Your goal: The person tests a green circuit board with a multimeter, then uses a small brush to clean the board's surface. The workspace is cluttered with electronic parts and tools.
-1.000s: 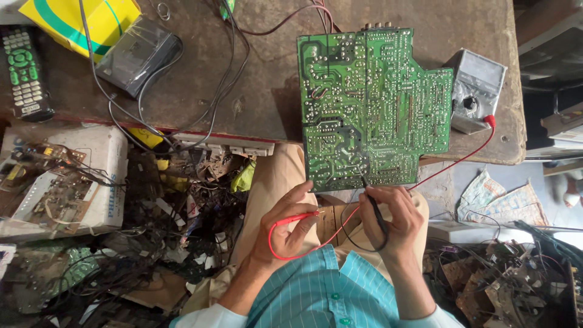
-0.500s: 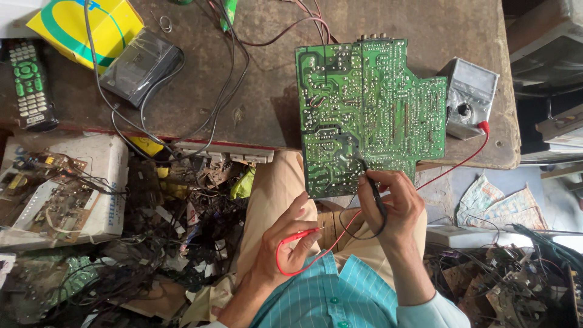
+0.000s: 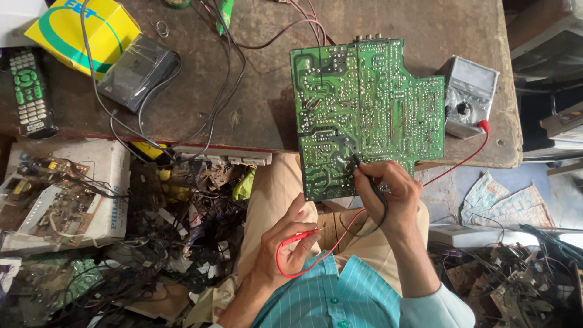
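Probing half set: right hand pinches black probe onto green circuit board at 6 o'clock edge; left hand, fingers curled round red probe, not yet touching board.

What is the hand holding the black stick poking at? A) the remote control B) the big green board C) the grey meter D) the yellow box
B: the right hand pinches the black probe with its tip set down on the big green board, near that board's lower edge, while the left hand holds the red probe away from the board, over the lap.
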